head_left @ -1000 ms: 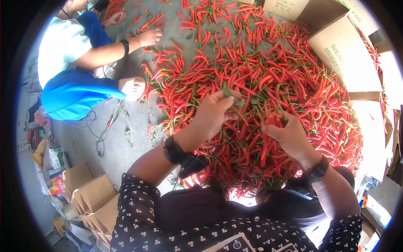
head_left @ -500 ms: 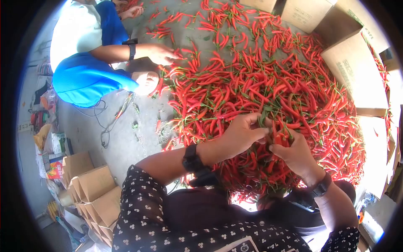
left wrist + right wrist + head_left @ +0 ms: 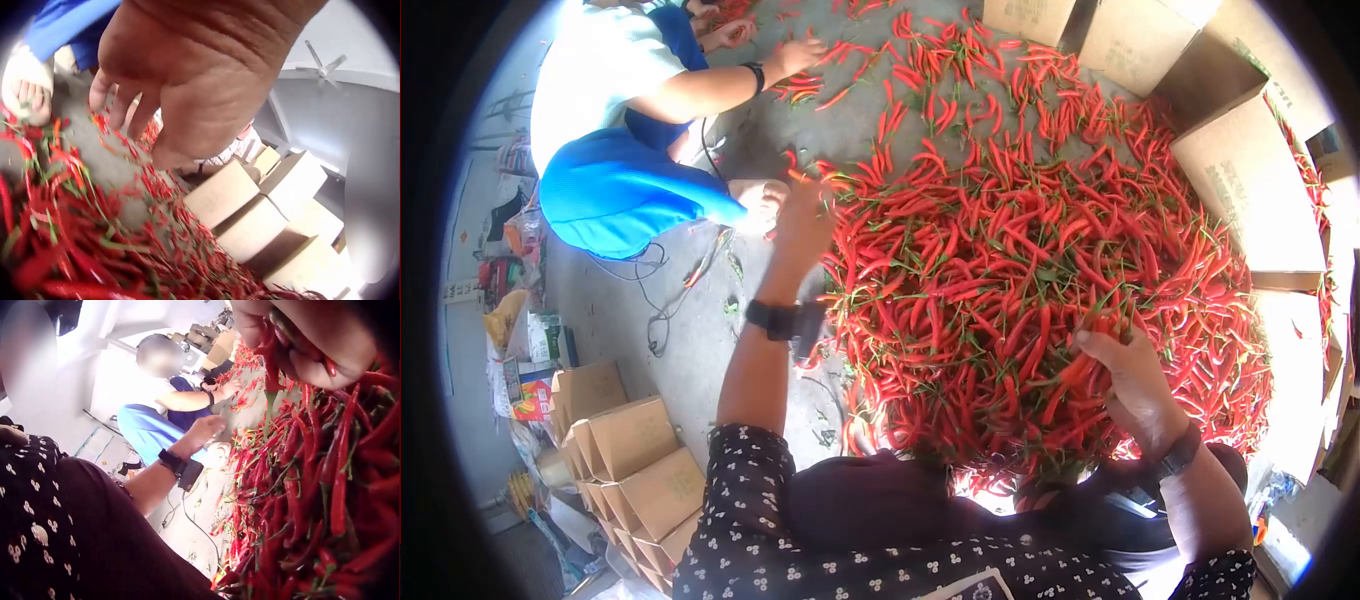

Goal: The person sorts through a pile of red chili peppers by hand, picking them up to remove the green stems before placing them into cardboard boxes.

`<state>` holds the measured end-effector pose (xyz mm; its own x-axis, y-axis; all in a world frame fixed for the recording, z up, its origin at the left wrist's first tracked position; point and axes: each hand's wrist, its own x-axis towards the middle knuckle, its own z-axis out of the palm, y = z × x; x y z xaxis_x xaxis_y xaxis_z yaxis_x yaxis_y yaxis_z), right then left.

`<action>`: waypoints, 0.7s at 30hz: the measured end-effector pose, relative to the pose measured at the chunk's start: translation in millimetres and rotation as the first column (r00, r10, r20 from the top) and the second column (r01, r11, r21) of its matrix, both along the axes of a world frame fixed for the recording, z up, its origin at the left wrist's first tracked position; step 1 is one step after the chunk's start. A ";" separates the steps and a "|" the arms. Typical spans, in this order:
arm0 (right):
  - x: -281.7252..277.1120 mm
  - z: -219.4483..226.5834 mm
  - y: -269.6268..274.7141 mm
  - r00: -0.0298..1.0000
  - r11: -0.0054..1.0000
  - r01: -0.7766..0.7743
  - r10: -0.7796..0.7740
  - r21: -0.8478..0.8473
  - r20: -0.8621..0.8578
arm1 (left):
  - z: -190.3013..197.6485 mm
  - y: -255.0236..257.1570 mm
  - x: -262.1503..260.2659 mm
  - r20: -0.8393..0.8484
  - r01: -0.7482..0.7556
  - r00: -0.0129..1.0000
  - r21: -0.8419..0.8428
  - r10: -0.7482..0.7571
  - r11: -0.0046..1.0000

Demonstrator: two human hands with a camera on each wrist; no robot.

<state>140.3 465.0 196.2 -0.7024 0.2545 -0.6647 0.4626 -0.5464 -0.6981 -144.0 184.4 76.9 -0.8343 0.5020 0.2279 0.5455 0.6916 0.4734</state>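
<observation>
A large heap of red chili peppers [image 3: 990, 250] with green stems covers the floor in front of me. My right hand [image 3: 1138, 375] holds a small bunch of chili peppers [image 3: 269, 365] over the near right part of the heap, thumb across them. Out at the heap's left edge is my left hand [image 3: 805, 230], blurred in the head view. In the left wrist view its fingers [image 3: 145, 115] extend loosely above the floor, with nothing seen in them.
Another person in blue trousers [image 3: 635, 190] squats at the far left, one hand [image 3: 800, 55] over scattered peppers. Cardboard boxes [image 3: 1250, 180] stand along the right side. Folded cartons [image 3: 635, 435] lie at the lower left, and a black cable [image 3: 658, 325] runs over the grey floor.
My left hand pulled a green leafy sprig away from the right hand and swung left; the sprig no longer shows in it. My right hand still holds peppers, shifted slightly right.
</observation>
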 end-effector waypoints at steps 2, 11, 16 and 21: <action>-4.0 0.0 -0.4 0.998 0.998 0.050 -0.049 -0.037 0.030 | 12.8 40.8 35.3 0.342 0.139 0.931 -0.008 -0.128 0.990; -4.9 2.8 3.6 0.999 0.991 0.041 -0.041 -0.128 -0.001 | 7.6 77.8 83.3 0.488 0.515 0.752 -0.015 -0.443 0.857; -6.9 0.2 5.5 0.998 0.988 0.009 -0.019 -0.156 -0.066 | 60.5 85.9 94.4 0.721 0.655 0.467 0.106 -0.511 0.748; -8.0 0.3 5.7 0.996 0.981 -0.024 0.007 -0.193 -0.086 | 35.9 87.2 45.4 0.421 0.456 0.787 0.093 -0.450 0.885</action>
<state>132.3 470.7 196.4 -0.7613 0.1152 -0.6381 0.4156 -0.6686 -0.6166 -98.5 271.6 112.8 -0.5225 0.8468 -0.0993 0.5488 0.4231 0.7210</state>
